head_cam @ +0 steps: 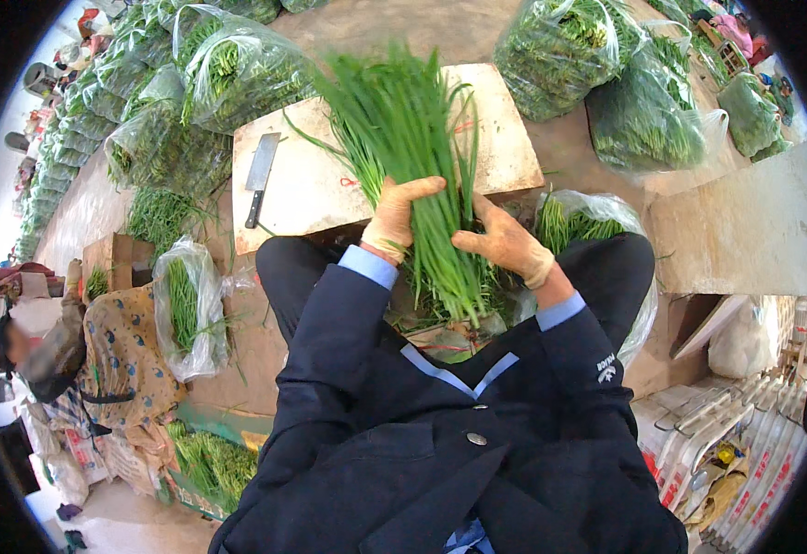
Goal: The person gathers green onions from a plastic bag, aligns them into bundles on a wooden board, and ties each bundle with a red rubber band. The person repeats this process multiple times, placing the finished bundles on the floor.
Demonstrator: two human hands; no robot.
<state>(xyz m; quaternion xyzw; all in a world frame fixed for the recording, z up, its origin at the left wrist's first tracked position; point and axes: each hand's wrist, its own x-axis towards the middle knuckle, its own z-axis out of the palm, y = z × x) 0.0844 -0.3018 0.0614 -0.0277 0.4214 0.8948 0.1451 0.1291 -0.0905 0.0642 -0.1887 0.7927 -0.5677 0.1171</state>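
A thick bunch of long green garlic chives or similar leafy stalks (403, 138) is held up over a pale, stained board (299, 201). My left hand (403, 211), in a thin glove, wraps round the bunch from the left with its thumb across the leaves. On the bunch's right side rests my right hand (504, 239), also gloved, its thumb and fingers partly spread against the stalks. A cleaver (262, 166) with a black handle lies on the left of the board. Small red ties (349, 182) lie on the board too. Loose greens are between my knees.
Plastic bags of greens (247, 76) stand beyond the board at left, with more bags (562, 62) at right. An open bag (583, 218) is by my right knee, another (185, 305) lies at left. A person (50, 339) sits at the far left. Metal racks (722, 429) are at lower right.
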